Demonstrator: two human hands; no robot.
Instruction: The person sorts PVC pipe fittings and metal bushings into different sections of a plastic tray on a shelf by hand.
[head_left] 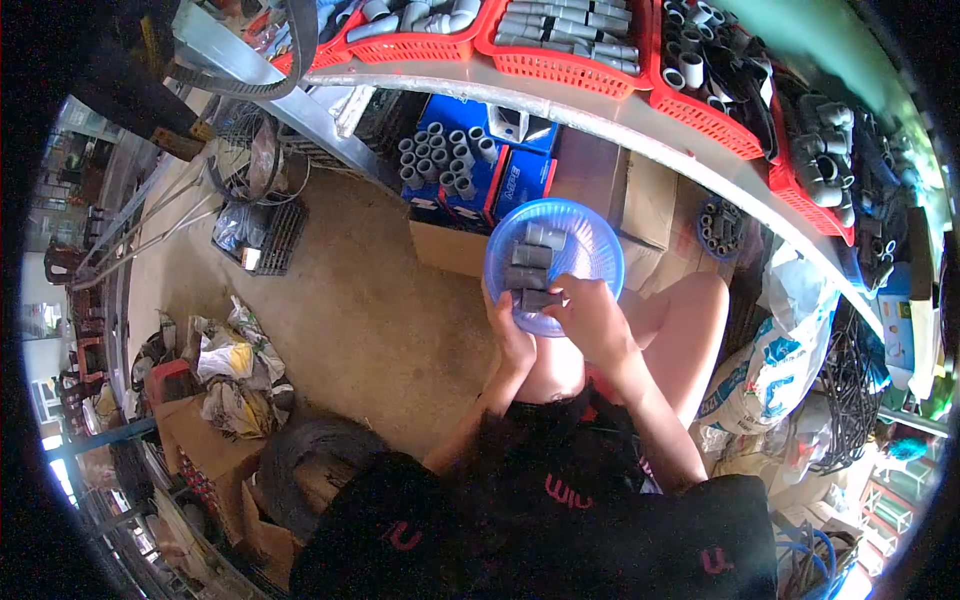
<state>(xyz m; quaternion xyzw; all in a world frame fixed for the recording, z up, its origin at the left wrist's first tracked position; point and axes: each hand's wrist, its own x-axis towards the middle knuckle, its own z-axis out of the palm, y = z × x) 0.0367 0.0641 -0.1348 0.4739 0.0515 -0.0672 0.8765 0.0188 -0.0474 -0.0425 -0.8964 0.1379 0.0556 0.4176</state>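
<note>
A round blue plastic basket (598, 245) rests over my lap, tipped so that its inside faces me. Grey pipe fittings (531, 257) lie in a row down its inner left side. My left hand (516, 338) grips the lower left of the basket, thumb up by the rim and the other fingers mostly hidden. At the near end of the row, my right hand (598, 318) pinches a grey pipe coupling (538, 300) between thumb and fingers. This coupling lies inside the basket, close to my left thumb.
Red baskets (570, 62) of grey fittings line the shelf ahead. Below it, several grey pipe pieces (438, 155) stand on blue boxes (525, 180). A small basket of fittings (720, 228) sits at right, near a white sack (765, 375). A black crate (270, 240) stands on the floor.
</note>
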